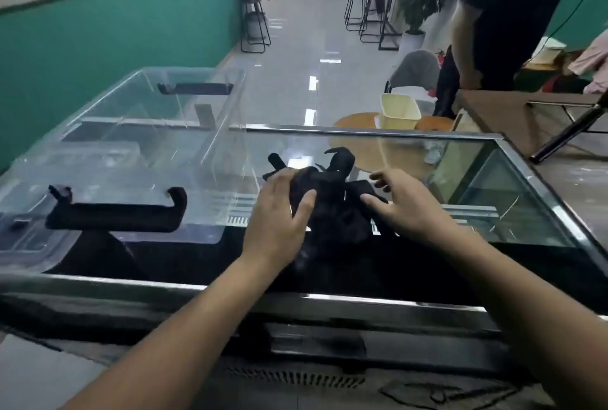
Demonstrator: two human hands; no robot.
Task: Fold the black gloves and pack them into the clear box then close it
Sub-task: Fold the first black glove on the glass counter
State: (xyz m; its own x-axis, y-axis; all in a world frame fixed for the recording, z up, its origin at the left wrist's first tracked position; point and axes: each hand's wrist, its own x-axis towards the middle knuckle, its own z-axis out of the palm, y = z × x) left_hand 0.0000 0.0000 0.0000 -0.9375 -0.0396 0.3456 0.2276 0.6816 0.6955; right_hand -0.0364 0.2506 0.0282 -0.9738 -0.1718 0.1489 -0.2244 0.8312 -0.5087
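The black gloves (332, 192) lie in a crumpled heap on the glass counter top (460, 179), fingers sticking up at the far side. My left hand (279, 212) rests on the left part of the heap, thumb and fingers pinching the fabric. My right hand (408, 202) hovers at the heap's right side, fingers spread, fingertips touching the edge of a glove. The clear box (158, 133) stands open to the left, with black handles on its near and far ends. Its clear lid (82, 163) seems to lie inside or under it; I cannot tell which.
A person in black (493, 31) stands at the far right beside a wooden table (513, 116). A cream bin (399, 112) sits on a round table beyond the counter. A green wall (98, 41) runs along the left. Stools and plants stand far back.
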